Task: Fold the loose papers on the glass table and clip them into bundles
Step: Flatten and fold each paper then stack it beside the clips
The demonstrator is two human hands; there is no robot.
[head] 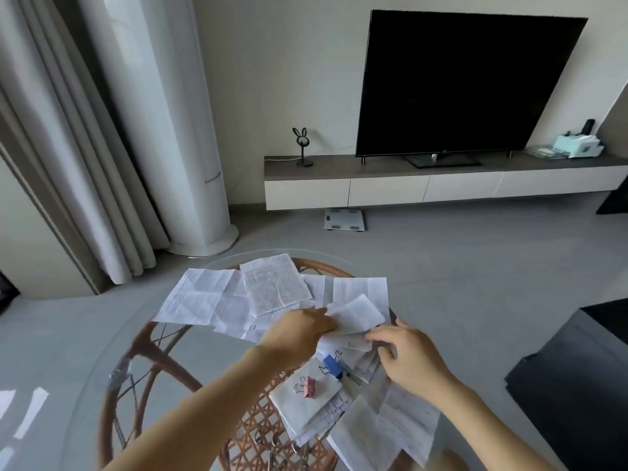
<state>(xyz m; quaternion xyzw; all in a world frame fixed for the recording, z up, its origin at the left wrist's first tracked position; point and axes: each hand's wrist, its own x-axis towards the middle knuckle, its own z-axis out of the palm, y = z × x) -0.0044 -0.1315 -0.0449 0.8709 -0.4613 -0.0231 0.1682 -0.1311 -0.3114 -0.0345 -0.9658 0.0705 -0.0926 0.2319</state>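
Midway through sorting, a person works over the glass table (142, 341), where loose papers (217, 297) lie fanned across the far side, apparently awaiting their turn. A finished bundle (306, 402), held by a pink clip (310, 387), sits nearer the body with a blue clip (332, 366) just beside it, likely kept within easy reach. The left hand (299, 329) pinches one edge of a folded sheet (356, 312) over the pile. The right hand (411, 356) curls its fingers at the sheet's lower edge; whether it grips or merely touches cannot be told.
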